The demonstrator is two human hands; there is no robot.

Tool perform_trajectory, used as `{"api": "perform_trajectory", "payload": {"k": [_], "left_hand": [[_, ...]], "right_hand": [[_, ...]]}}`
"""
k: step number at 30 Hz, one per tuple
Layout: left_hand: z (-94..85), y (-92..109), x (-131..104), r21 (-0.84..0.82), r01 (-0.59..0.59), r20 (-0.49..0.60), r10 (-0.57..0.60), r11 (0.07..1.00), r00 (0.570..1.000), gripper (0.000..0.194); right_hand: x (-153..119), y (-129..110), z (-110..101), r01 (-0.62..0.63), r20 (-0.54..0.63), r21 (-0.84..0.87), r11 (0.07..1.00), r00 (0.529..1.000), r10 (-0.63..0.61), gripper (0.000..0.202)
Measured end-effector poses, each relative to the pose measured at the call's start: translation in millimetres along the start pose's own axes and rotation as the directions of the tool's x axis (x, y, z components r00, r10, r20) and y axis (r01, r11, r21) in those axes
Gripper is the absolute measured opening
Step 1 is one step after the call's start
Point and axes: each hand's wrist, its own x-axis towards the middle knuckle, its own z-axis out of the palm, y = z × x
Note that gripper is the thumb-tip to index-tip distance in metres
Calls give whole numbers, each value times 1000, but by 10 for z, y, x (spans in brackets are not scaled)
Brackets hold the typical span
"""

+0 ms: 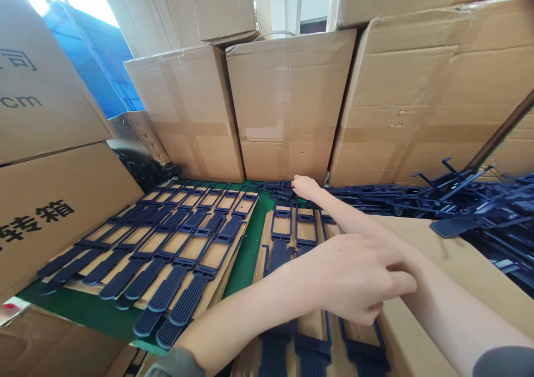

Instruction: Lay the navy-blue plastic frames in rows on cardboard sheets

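My right hand (306, 188) reaches to the back of the table, its fingers closed at the end of a dark blue plastic piece (273, 187) in a low row of such parts. My left hand (346, 279) is nearer, back upward, crossing in front of my right forearm. Its fingers are loosely bent and apart, with nothing visible in them. Below it, dark blue frames with ribbed flat ends (312, 346) lie on a stack of cardboard sheets (261, 235), partly hidden by my left arm. More ribbed frames (156, 274) lie in overlapping rows on the left cardboard stack (227, 277).
A tangled heap of dark blue parts (500, 210) fills the right side, beside a cardboard sheet (454, 266). Large cartons (287, 110) wall off the back; printed boxes (50, 210) stand at left. Green table surface (248, 249) shows between the stacks.
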Motion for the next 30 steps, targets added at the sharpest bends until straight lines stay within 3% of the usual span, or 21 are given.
{"api": "perform_trajectory", "payload": {"k": [6,12,14,17,19,21,23,25,26,28,30], "left_hand": [[-27,7,-10,12,-5,27,4,1000,1000,14],[-45,9,-33,40,21,3,-21,999,1000,15],[-50,14,-32,63,39,-20,-38,997,999,16],[-65,-1,-23,106,131,-110,-120,986,987,16],[-58,-36,-12,102,257,-233,-229,961,945,20],[-18,-90,2,24,395,-363,-360,919,860,28],[55,-148,18,-155,472,-423,-490,868,762,38],[147,-194,39,-427,447,-365,-602,786,710,49],[192,-209,51,-583,401,-289,-642,706,710,52],[270,-222,77,-853,292,-67,-646,432,761,51],[322,-219,102,-971,212,113,-564,114,818,48]], "right_hand": [[-45,-51,-21,-22,-101,55,998,994,28,22],[-235,129,-427,-6,-329,112,994,943,43,36],[-452,266,-588,46,-434,121,992,901,11,35],[-922,493,-814,204,-624,57,977,772,-124,30],[-1274,622,-957,267,-653,-27,963,725,-219,29],[-1599,713,-1095,304,-648,-98,948,703,-293,28],[-1866,758,-1217,318,-637,-141,937,696,-332,27],[-2065,764,-1305,318,-641,-145,937,691,-334,26],[-2143,757,-1335,320,-650,-135,938,685,-328,25],[-2267,732,-1367,336,-685,-98,937,660,-308,23],[-2366,711,-1376,355,-738,-31,934,622,-261,21]]}}
